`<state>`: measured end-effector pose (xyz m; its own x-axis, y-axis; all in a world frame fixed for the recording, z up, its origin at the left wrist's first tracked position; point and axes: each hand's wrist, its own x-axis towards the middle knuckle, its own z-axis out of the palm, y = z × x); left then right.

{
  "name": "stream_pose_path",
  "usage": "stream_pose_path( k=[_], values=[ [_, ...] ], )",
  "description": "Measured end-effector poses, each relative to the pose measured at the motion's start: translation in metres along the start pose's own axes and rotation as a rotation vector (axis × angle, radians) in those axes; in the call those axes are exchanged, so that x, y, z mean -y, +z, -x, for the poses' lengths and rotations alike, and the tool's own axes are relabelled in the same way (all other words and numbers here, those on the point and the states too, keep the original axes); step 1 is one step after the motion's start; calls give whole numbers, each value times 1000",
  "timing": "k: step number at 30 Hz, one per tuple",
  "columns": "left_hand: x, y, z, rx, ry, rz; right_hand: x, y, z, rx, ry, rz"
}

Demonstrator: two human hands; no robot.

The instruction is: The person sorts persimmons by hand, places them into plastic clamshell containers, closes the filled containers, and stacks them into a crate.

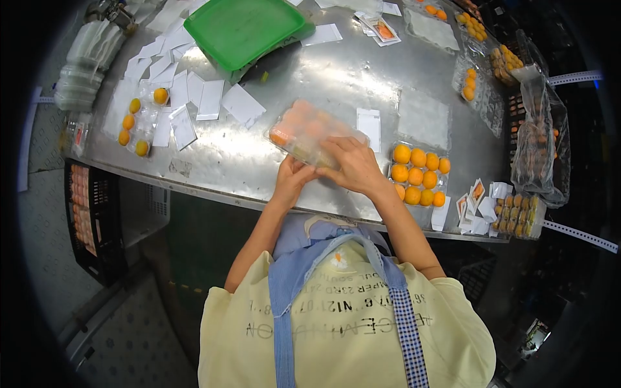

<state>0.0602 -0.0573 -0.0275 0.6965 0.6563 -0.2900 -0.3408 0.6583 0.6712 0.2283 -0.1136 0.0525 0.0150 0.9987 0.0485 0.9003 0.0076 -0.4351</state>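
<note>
A clear plastic pack of orange fruit [303, 126] is held at the table's front edge, its lid over the fruit. My left hand [294, 178] grips the pack's near edge from below, with fingers closed on it. My right hand [349, 163] lies on the near right part of the pack, fingers bent over the lid. Right of the hands sits an open clear tray of orange fruit [420, 176]. Between them and the pack's far side is a white card [369, 127].
A green lid-like tray [246, 29] stands at the back. White cards [210, 100] lie scattered left of it. A partly filled tray [145, 119] is at the left, near stacked clear trays [90, 64]. Packed fruit [519, 215] stands at the right corner. Crates [97, 220] are below left.
</note>
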Motion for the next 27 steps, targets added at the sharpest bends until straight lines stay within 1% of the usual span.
stream_pose_path(
  k=[3,6,9,12,15,18,21,23,26,27],
  values=[
    [0,1,-1,-22,3,-9,2,0,-1,20,-42,56],
    [-1,6,-1,-66,9,-11,3,3,-4,33,-93,-5],
    [-1,8,-2,-107,-9,-28,6,0,-8,78,-160,68],
    [-1,11,-4,-140,-12,-46,9,10,-7,69,-212,313],
    [-1,13,-6,-165,-27,-63,11,14,-6,12,-259,357],
    [1,13,-6,-234,-50,-99,12,28,-4,-128,-313,483],
    [14,5,-5,-311,-63,-144,21,25,-2,-41,-232,334],
    [13,-2,-3,-330,-112,-132,19,37,-2,-21,-243,357],
    [11,-6,0,-270,-120,-86,22,38,0,2,-207,297],
    [12,-7,-1,-274,-108,-113,21,36,0,5,-190,265]
  ],
)
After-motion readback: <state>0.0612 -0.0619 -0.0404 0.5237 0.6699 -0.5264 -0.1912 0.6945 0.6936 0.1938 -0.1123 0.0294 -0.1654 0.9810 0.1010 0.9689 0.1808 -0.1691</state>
